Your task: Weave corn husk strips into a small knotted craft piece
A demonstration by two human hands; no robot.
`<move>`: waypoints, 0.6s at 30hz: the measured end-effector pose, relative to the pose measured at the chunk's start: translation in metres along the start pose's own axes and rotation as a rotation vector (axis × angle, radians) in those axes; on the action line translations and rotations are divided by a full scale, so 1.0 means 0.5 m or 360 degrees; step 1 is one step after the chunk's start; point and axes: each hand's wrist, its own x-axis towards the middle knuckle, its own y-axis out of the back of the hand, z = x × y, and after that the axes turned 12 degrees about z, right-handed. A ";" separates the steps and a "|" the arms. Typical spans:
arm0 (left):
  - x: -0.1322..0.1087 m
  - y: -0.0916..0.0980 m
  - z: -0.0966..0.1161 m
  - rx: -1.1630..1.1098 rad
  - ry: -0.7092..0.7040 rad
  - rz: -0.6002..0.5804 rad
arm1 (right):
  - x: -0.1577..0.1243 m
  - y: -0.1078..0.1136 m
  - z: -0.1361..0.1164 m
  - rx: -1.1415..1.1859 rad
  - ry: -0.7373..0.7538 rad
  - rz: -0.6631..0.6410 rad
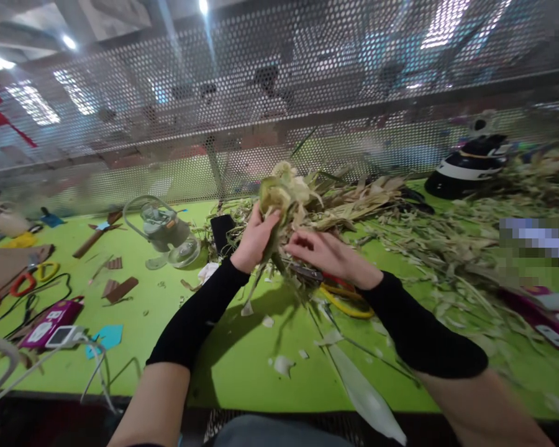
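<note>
My left hand (256, 240) is closed around the stem of a flower-like bundle of dried corn husks (286, 189), which it holds upright above the table. The bundle's petals are pale cream and green, and loose strips hang below the grip. Just right of the stem, my right hand (325, 253) has its fingers curled and pinched together; what lies between them is too small to make out. Under that hand are scissors with yellow and red handles (347, 304). A long pale husk leaf (361, 391) lies toward the front edge.
Husk scraps (428, 242) spread across the green table (233, 354) to the right. A clear plastic container (163, 233), a black phone-like object (222, 234), a purple box (51, 323) with cables and red-handled scissors (23, 284) stand left. Perforated metal mesh (168, 149) closes the back.
</note>
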 end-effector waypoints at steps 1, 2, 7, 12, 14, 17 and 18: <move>0.009 0.007 0.005 -0.0002 -0.0057 0.0043 | -0.005 -0.003 -0.004 -0.0089 0.0026 -0.0136; 0.020 0.015 0.011 -0.0002 -0.0112 0.0071 | -0.009 -0.005 -0.008 -0.0179 0.0039 -0.0277; 0.070 0.061 0.059 0.0141 -0.0424 0.0318 | -0.010 -0.001 0.000 -0.0461 0.0007 -0.0528; 0.119 0.109 0.067 0.0775 -0.1258 0.0571 | 0.021 0.006 0.048 -0.0561 -0.0110 -0.0148; 0.145 0.128 0.047 0.0965 -0.1262 0.0594 | 0.030 0.005 0.066 -0.0595 -0.0151 -0.0065; 0.177 0.153 0.016 0.1141 -0.1034 0.0579 | 0.035 0.000 0.084 -0.0623 -0.0181 -0.0030; 0.184 0.158 0.009 0.1229 -0.0966 0.0550 | 0.036 -0.003 0.088 -0.0628 -0.0189 -0.0020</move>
